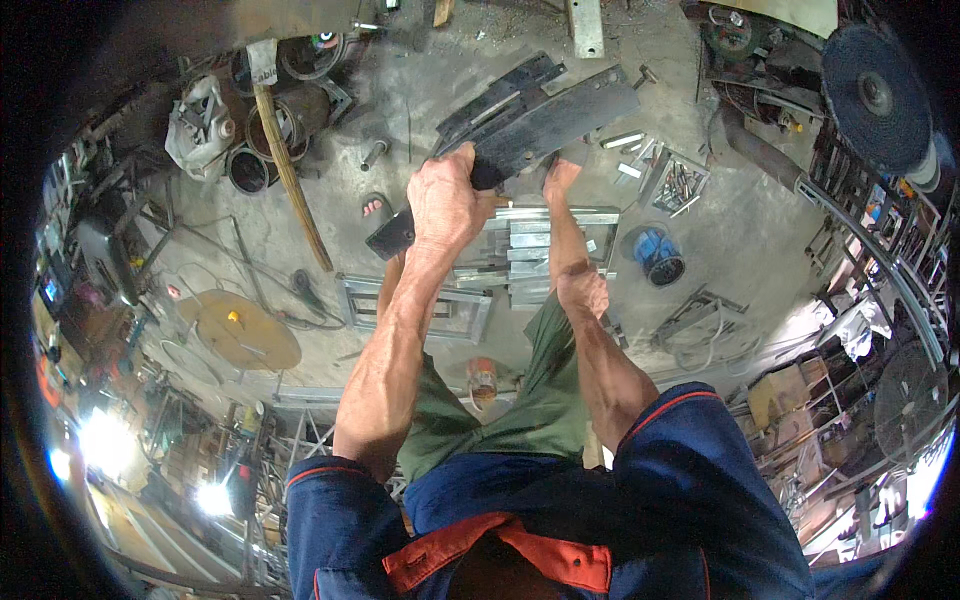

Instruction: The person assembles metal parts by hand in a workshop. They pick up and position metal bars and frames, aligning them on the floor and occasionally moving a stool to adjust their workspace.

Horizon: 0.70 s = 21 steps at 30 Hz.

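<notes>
My left hand (445,198) is closed round a dark flat metal plate (560,125), which slants up to the right and has small holes in it. The plate's near end shows below the wrist. More dark metal strips (500,100) lie just beyond it, partly covered. By my right knee, at the edge of the green shorts, my right hand (582,290) is bent with its fingers curled in. Whatever those fingers hold, if anything, is hidden. Between my legs and the plate lie several pale metal bars (535,245) side by side.
At right are a box of metal pieces (675,182) and a blue pail (658,258). A rectangular metal frame (415,308) lies in front of my left leg. Further left are a wooden pole (290,180), a round brown disc (240,330) and a white sack (198,125).
</notes>
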### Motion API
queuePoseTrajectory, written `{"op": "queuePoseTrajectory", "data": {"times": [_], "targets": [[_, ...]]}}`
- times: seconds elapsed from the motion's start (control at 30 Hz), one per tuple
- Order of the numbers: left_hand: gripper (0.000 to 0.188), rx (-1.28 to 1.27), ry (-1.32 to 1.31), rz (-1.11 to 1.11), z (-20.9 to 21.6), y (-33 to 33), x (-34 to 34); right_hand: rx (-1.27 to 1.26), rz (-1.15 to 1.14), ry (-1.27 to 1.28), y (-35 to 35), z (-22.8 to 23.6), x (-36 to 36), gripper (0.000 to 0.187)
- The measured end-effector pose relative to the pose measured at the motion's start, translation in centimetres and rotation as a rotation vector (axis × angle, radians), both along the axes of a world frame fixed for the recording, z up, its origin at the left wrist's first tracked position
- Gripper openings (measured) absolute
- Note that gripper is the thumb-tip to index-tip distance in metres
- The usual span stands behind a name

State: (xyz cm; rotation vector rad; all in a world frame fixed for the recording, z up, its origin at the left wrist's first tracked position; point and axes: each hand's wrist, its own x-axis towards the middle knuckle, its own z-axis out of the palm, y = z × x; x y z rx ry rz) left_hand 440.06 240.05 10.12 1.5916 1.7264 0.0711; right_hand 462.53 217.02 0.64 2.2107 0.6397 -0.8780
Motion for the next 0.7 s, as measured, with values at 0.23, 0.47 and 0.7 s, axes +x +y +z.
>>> {"op": "queuePoseTrajectory", "data": {"times": [0.23, 0.47, 0.7], "targets": [[0.023, 0.041, 0.016, -0.040, -0.5, -1.8, 0.4, 0.034, -0.003, 0.032, 0.6, 1.1, 0.6, 0.060], [0.026, 0.080, -0.005, 0.047, -0.4, -4.4, 1.9, 0.098, -0.058, 0.077, 2.3, 3.7, 0.4, 0.060], [0.023, 0.035, -0.096, 0.056, -0.1, -5.6, 4.2, 0.336, -0.071, 0.406, 0.4, 2.8, 8.8, 0.103]]}}
